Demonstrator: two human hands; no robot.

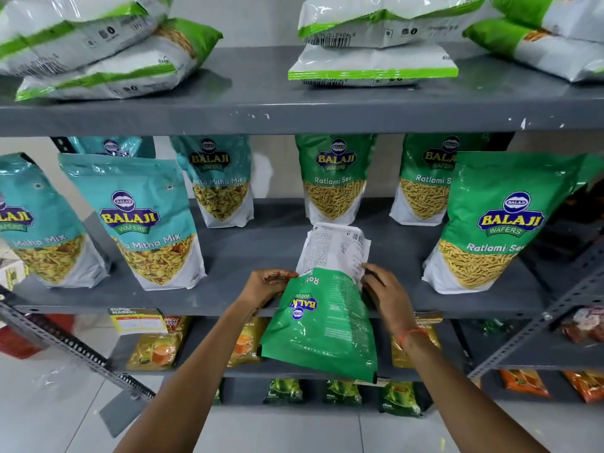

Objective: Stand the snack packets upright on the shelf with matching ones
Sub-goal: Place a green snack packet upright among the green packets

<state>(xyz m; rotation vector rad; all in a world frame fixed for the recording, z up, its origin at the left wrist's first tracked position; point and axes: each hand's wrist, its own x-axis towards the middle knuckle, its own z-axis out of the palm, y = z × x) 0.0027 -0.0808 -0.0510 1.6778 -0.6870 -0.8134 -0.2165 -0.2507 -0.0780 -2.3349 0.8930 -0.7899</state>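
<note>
while both hands, left hand [266,286] and right hand [385,294], grasp the upside-down ratlami sev packet [323,315] overhanging the middle shelf [261,246], risk: it slips floorward or stands inverted.

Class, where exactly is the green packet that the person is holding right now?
The held green packet is low in the head view's centre, upside down between left hand and right hand, overhanging the middle shelf edge below the upright Ratlami Sev packets.

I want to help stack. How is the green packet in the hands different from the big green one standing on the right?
The held green foil packet is upside down, lying over the shelf edge; the standing green foil packet is upright. The held one shows its printed back; the standing one shows yellow sev. Both say Balaji.
</note>
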